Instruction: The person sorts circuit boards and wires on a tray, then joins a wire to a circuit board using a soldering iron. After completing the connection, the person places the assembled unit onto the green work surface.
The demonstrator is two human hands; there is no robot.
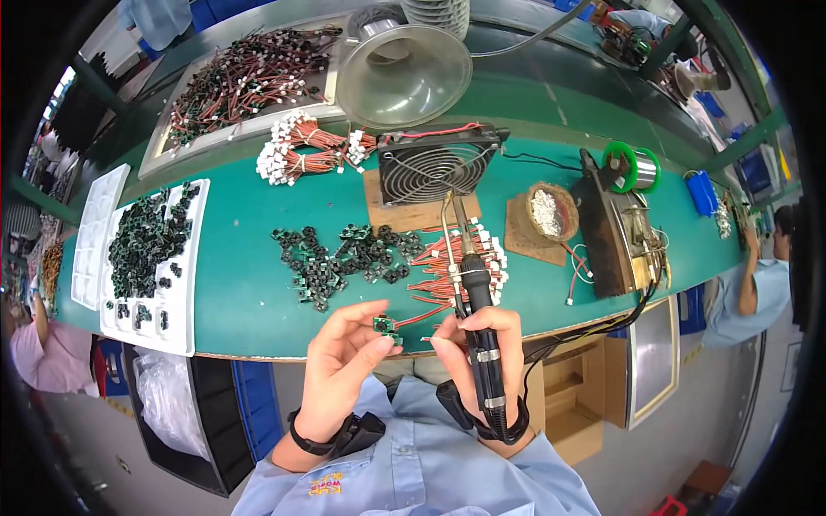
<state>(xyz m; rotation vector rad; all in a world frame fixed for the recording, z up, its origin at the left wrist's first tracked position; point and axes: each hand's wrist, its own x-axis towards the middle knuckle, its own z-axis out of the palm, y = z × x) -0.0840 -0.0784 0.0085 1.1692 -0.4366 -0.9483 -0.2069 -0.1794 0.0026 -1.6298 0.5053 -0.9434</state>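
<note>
Between the thumb and fingers of my left hand [344, 357] is a small green circuit board [385, 326] with a dark part on it. A red wire [422, 316] runs from beside the board toward my right hand [482, 344]. That hand is closed around the black handle of a soldering iron [483, 357], which points away from me with a thin metal tube alongside it. Under the iron's tip lies a bundle of red wires with white connectors [492, 258]. Left of it, piles of small dark circuit boards [318, 267] spread over the green table [232, 284].
A black fan [434, 172] stands behind the iron, below a large extraction hood [404, 77]. White trays [194, 318] of boards sit left. To the right are a bowl [564, 215], a solder spool [644, 168] and a metal stand [607, 232]. Cables [585, 331] trail from the iron.
</note>
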